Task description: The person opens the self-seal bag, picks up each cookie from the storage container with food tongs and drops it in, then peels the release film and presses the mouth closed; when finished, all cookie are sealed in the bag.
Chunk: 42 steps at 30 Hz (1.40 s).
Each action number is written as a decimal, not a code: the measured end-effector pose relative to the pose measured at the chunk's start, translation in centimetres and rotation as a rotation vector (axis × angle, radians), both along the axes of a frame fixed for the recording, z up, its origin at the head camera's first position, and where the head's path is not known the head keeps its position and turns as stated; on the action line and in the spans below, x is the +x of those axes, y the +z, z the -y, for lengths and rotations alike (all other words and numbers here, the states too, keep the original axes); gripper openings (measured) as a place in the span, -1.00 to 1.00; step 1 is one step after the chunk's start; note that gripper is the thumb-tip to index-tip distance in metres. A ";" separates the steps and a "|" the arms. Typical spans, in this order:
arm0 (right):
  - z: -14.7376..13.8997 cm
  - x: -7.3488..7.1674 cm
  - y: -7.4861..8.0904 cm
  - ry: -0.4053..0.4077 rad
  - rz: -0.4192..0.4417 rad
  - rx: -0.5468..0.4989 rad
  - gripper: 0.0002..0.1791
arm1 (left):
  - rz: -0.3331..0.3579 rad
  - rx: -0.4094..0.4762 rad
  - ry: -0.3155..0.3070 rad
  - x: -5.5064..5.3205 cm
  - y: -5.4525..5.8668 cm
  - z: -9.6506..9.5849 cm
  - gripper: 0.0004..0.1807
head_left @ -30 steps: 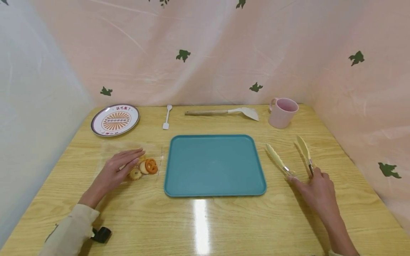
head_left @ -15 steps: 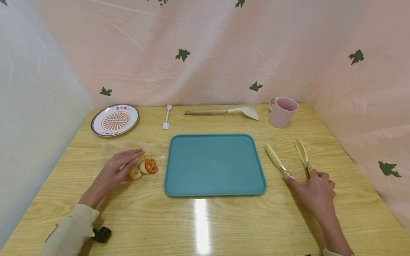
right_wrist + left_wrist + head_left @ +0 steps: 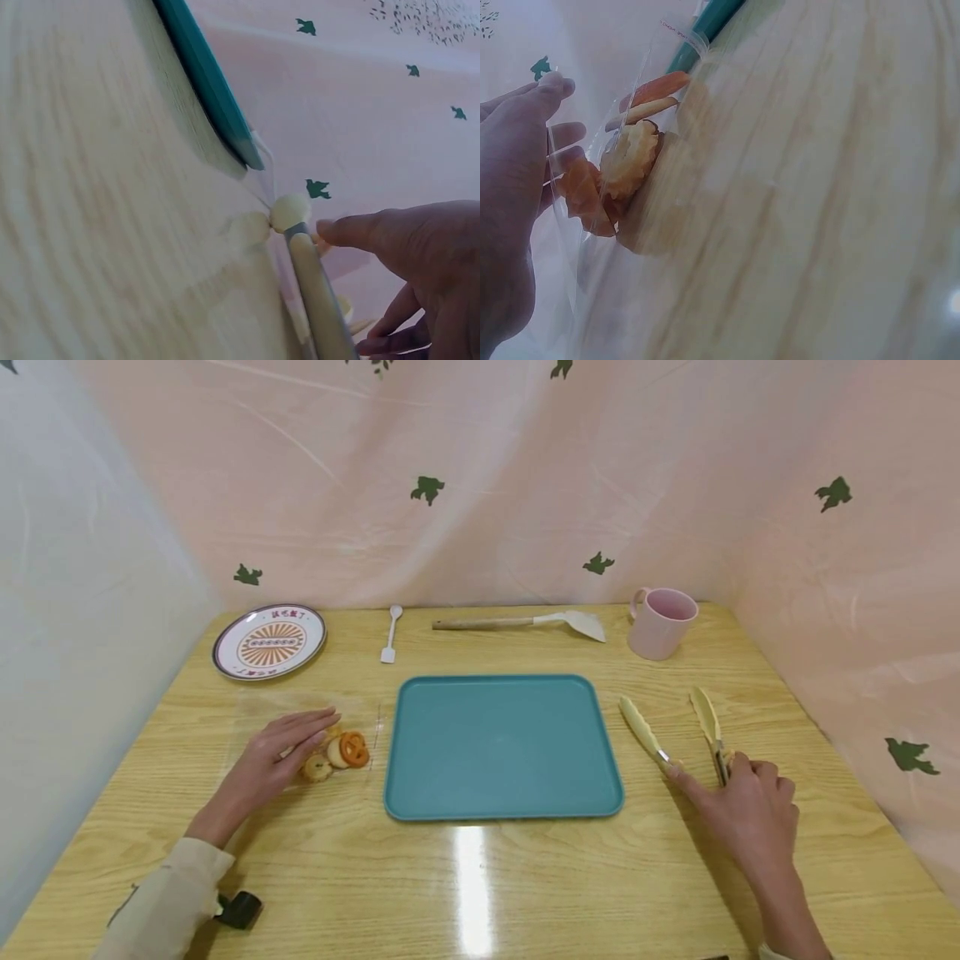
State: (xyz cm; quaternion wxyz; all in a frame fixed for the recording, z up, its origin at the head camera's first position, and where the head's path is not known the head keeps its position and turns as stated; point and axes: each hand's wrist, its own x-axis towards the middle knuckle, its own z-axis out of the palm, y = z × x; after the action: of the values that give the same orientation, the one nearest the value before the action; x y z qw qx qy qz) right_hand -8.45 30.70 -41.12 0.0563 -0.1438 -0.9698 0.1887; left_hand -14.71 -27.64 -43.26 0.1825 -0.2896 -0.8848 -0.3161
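Blue-green plastic, by the look of it, made the wide tray (image 3: 502, 747) on the bench (image 3: 360, 885). Just to the right of the tray were the tongs (image 3: 642, 727). Their two creamy ends stood well apart and reached almost as far as the tray's far edge. The right hand (image 3: 748, 818) had hold of them lower down. Its grip was wide, with the thumb at the arm closest to the tray and the fingers at the arm farther from it. How hard it squeezed, I could not tell.

The tongs looked light, with stiff arms that seemed springy. Their shiny metal might be slippery. The best place to hold them seemed to be partway up both arms, thumb on one side and fingers on the other, for an even squeeze.

To the left of the tray, the left hand (image 3: 270, 756) lay with straight fingers over the clear bag (image 3: 360, 714), next to the cookies (image 3: 354, 749). It pinched nothing. The bag looked thin, floppy and easy to slide, so a flat hand seemed enough to steady it. The cookies looked light, hard and easy to break, so a gentle hold at their edges seemed best.
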 end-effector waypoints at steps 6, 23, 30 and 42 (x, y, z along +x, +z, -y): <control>1.1 0.1 1.4 0.017 -0.092 0.051 0.08 | -0.018 0.002 -0.010 -0.1 -0.1 0.0 -0.54; 12.3 -3.1 1.9 0.669 -0.580 0.015 -0.60 | -0.034 0.007 -0.022 -0.2 -0.1 -0.1 -0.53; 17.9 -3.8 1.8 0.866 -0.428 -0.043 -0.64 | -0.037 0.003 -0.024 -0.2 -0.1 -0.1 -0.54; 25.6 -4.7 1.5 1.089 -0.146 -0.205 -0.68 | -0.042 0.003 -0.020 -0.1 0.0 -0.3 -0.57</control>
State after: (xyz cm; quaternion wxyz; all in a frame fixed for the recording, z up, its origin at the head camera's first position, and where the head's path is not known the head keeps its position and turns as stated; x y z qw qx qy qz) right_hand -13.15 5.11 -39.66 0.0032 0.3864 -0.8744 0.2935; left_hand -14.86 -27.29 -43.22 0.1982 -0.3049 -0.8774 -0.3131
